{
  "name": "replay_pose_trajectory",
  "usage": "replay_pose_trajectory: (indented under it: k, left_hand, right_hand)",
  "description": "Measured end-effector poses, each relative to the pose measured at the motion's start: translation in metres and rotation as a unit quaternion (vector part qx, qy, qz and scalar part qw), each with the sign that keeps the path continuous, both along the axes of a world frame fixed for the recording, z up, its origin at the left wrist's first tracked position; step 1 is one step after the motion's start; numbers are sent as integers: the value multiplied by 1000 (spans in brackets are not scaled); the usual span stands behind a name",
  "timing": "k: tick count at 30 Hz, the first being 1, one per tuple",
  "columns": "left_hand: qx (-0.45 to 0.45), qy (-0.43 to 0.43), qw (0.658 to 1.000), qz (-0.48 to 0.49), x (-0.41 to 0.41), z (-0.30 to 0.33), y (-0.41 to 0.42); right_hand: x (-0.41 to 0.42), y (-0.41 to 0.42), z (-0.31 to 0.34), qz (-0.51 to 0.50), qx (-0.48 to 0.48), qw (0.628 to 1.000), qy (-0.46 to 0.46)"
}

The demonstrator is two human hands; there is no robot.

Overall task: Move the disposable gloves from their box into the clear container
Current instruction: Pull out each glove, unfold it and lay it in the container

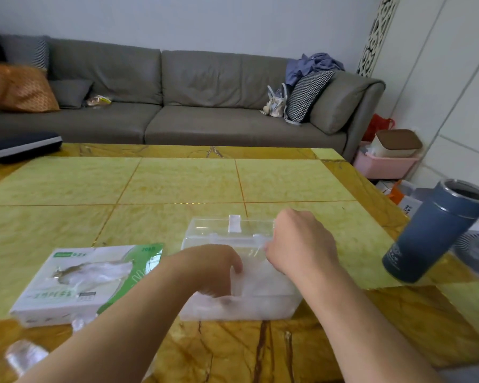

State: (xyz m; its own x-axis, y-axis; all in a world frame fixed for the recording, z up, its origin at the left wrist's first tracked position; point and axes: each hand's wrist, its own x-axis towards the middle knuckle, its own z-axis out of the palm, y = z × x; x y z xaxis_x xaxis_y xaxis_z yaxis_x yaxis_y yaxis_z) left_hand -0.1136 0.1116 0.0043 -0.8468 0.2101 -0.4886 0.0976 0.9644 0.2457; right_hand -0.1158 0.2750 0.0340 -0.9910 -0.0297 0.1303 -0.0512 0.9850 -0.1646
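Head view: a person's two hands work at the clear container [241,272] on a yellow-tiled tabletop [177,183]. The left hand [213,268] reaches down into the container's open top, fingers curled onto the whitish mass of disposable gloves [260,288] already packed inside; whether they pinch the plastic or only press it down cannot be told through the cloudy wall. The right hand [299,241] sits at the container's right rim, fingers bent toward the raised hinged lid [233,229]; its grasp is hidden behind the back of the hand, so its state cannot be told either.

The glove box [83,280] lies flat just to the left of the container, its long axis running left to right, its torn window still showing film inside. It sits on the left arm's side, so the left hand looks the nearer for any further pull from it. Loose clear film [25,355] lies at the tabletop's near left edge.

A blue flask [432,233] stands well to the right, apart from the work; a grey sofa [177,100] runs behind.
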Motion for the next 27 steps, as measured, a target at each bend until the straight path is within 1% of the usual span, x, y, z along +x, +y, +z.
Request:
replay_pose_trajectory:
  k: [1, 3, 4, 5, 6, 7, 9, 11, 13, 16, 18, 21, 24, 27]
  left_hand:
    - [-8, 12, 1000, -3, 0, -1, 1]
    - [-5, 38, 999, -4, 1, -4, 2]
    - [-4, 52, 999, -10, 1, -6, 1]
    - [-3, 63, 998, -19, 1, -8, 0]
    - [-5, 69, 997, -29, 1, -8, 0]
    - [-7, 72, 997, -37, 2, -7, 0]
    - [-9, 71, 997, -34, 3, -6, -1]
    - [-23, 57, 997, -39, 4, -2, -3]
    - [-48, 27, 997, -57, 4, 1, -4]
    - [-113, -24, 990, -79, 2, 8, -1]
    - [-145, -45, 984, -88, 0, 10, 1]
    - [-159, -55, 981, -95, 0, 12, 5]
    - [-181, -11, 976, -120, 3, 5, 3]
    - [-129, 9, 982, -138, 7, 12, -9]
  right_hand:
    - [4, -3, 4, 17, -13, 1000, 22]
    - [11, -11, 10, 57, -95, 993, 29]
    - [13, -16, 9, 69, -145, 987, 3]
    - [14, -20, 7, 74, -179, 980, -42]
    - [15, -24, 3, 76, -189, 974, -97]
    - [15, -26, -2, 78, -174, 971, -147]
    - [13, -26, -8, 82, -91, 969, -214]
    - [13, -27, -10, 88, -12, 965, -246]
    - [8, -29, -12, 89, 32, 958, -269]
    - [1, -38, -10, 105, 98, 929, -340]
    - [0, -40, -7, 123, 114, 910, -380]
    - [-1, -39, -9, 148, 131, 899, -390]
    - [-1, -40, -15, 157, 129, 897, -393]
    - [-1, -41, -17, 144, 119, 905, -382]
